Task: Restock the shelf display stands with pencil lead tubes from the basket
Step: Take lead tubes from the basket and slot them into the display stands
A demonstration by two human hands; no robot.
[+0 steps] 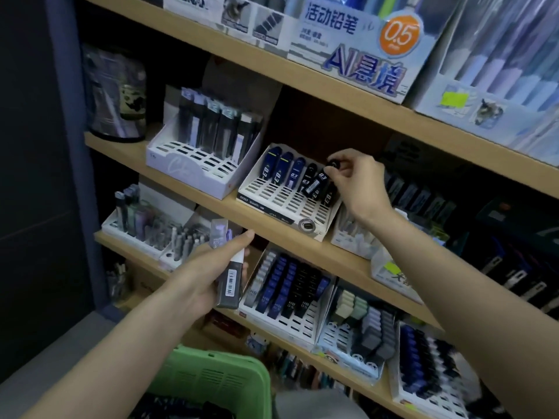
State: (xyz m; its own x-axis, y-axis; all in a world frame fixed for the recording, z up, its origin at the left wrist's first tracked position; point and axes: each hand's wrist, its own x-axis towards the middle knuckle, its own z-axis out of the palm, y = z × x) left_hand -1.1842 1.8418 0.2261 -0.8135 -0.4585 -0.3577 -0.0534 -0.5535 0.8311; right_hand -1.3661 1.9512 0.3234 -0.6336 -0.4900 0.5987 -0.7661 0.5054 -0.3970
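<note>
Black lead tube (317, 182): tilted, lower end among the back-row slots of the white slotted stand (290, 204) on the middle shelf (127, 152). Right grip (360, 182) pinches its cap.

Left grip (208, 267) is wrapped round a grey barcoded lead case (231, 282), held below the shelf edge.

Progress, as judged: early. Only the back row holds blue and black tubes; the front rows of slots are bare. The taller stand (187, 164) to the left is also part-filled. Green basket (211, 379) sits below, contents too dark to count.

Room: open dark gap above the stand. The stand's right wall lies close under the right wrist, with the neighbouring stand just beside on the left.
</note>
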